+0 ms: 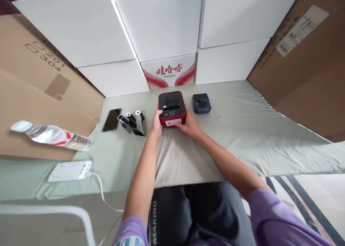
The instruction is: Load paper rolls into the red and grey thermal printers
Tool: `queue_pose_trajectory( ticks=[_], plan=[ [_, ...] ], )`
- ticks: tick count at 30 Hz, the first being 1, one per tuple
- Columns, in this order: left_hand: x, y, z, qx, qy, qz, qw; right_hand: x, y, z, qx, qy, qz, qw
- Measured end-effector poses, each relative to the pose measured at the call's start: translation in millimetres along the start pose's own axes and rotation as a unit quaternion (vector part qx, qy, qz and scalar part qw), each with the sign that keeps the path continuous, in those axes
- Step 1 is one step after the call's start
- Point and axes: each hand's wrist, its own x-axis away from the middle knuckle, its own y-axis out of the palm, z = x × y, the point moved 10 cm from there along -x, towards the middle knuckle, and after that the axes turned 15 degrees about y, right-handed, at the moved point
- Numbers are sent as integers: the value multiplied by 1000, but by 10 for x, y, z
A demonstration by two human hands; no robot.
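Note:
A small red and black receipt printer sits on the cloth-covered table, a white label on its front. My left hand grips its left side, with the thumb on the top near the front corner. From the other side, my right hand holds the right edge, its thumb on the front label. Left of the printer stand several small paper rolls with dark outer surfaces. A small dark square device lies to the right, a thin dark strip on its top.
A black phone lies beside the rolls. Nearer left are a white power bank with a cable and a tilted water bottle. White boxes wall the back; brown cartons flank the sides. The table's front edge is close to my lap.

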Motion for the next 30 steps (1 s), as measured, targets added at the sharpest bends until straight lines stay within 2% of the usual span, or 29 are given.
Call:
queue_pose_trajectory(
  ticks=[4, 8, 11, 18, 23, 26, 30],
  plan=[
    [345, 80, 195, 52, 17, -6, 998, 397, -193, -147, 4, -22, 17, 1000],
    [706, 150, 177, 65, -2, -27, 997, 772, -256, -50, -5, -2, 21, 1000],
    [834, 158, 120, 53, -5, -31, 998, 902, -230, 65, -8, 19, 19, 1000],
    [884, 142, -37, 101, -50, -10, 994, 910, -201, 214, 2, 58, 11, 998],
    [876, 128, -50, 122, -70, -13, 990, 916, -219, 198, 5, 40, 19, 999],
    [863, 111, -60, 160, -81, 4, 984, 908, -207, 210, 1, 34, 22, 999],
    [863, 114, -78, 189, -92, 11, 978, 922, -235, 159, 14, -3, 41, 999]
  ],
)
